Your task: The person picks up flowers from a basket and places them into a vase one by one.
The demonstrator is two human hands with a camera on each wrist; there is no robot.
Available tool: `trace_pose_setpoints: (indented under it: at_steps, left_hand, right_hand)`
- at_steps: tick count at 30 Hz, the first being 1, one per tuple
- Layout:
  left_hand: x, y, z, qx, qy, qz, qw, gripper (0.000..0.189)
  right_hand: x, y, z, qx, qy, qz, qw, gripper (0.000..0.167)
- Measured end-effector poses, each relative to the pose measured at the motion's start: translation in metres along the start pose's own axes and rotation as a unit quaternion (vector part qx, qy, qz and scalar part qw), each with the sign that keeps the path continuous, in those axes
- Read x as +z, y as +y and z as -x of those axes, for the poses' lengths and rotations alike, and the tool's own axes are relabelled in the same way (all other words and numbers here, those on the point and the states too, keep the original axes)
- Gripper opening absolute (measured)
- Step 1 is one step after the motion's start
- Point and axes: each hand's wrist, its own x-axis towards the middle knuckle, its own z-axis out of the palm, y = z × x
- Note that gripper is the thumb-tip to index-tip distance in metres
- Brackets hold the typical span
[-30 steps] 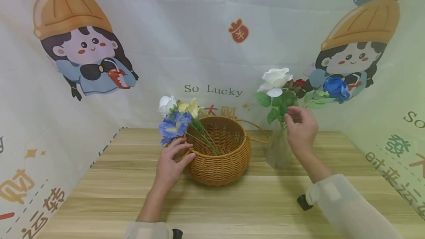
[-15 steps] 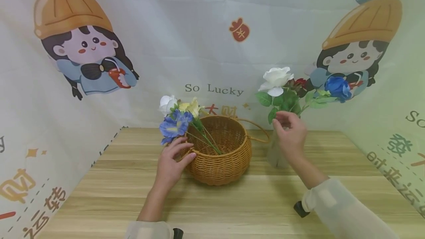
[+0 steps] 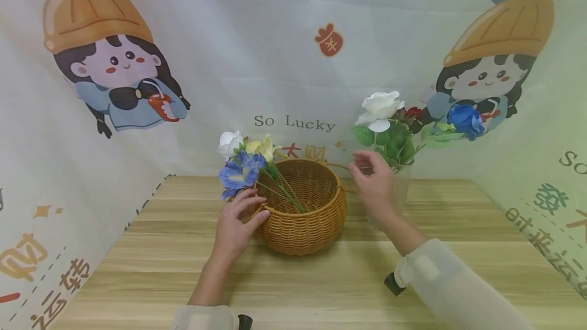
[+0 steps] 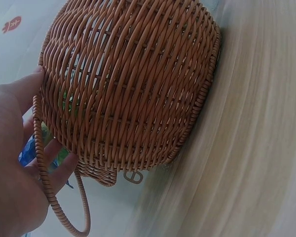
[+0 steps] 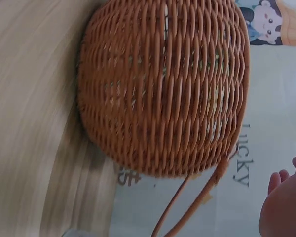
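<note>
Head view: one wicker basket [image 3: 302, 236] on tabletop [image 3: 137, 269]; probably light, stiff, best taken by rim [image 3: 321, 211] or handles [image 3: 338, 166]. Three flowers [image 3: 239, 172] lean over its left rim; right of it, one vase [image 3: 401, 187], three blooms [image 3: 380, 111]

Left wrist view: left hand [image 4: 12, 160] grips its rim, fingers [image 4: 63, 169] spread, beside left handle [image 4: 49, 194]

Right wrist view: right hand [image 5: 286, 205] off its right handle [image 5: 198, 202], fingers bent, holding nothing

The basket [image 3: 300, 233] (flowers [image 3: 240, 172] in it) stands left of the vase [image 3: 402, 187]
</note>
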Motion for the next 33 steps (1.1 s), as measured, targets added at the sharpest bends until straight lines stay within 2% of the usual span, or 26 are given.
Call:
trace_pose_setpoints:
  at_steps: [7, 15, 20, 25, 29, 33]
  left_hand:
    - [0.0, -0.002, 0.0, 0.006, 0.003, -0.005, 1.0, 0.028]
    - [0.001, -0.002, -0.001, 0.006, -0.002, -0.003, 1.0, 0.03]
    - [0.002, -0.003, -0.001, 0.009, 0.0, -0.012, 0.9999, 0.029]
    - [0.002, -0.002, 0.0, 0.01, 0.001, -0.017, 0.9998, 0.028]
    - [0.002, -0.001, 0.001, 0.007, 0.0, -0.014, 0.9999, 0.028]
    - [0.0, 0.0, 0.001, 0.006, 0.003, -0.009, 0.9999, 0.028]
  right_hand:
    - [0.028, -0.009, -0.004, 0.008, -0.043, 0.0, 0.9991, 0.023]
    - [0.051, -0.013, -0.009, 0.017, -0.049, -0.022, 0.9984, 0.022]
    - [0.059, -0.01, -0.009, 0.019, -0.079, -0.02, 0.9965, 0.021]
    - [0.064, -0.005, -0.007, 0.023, -0.089, -0.012, 0.9957, 0.02]
    - [0.069, -0.004, -0.009, 0.044, -0.095, -0.011, 0.9944, 0.021]
    - [0.076, -0.01, -0.013, 0.069, -0.119, -0.009, 0.9904, 0.022]
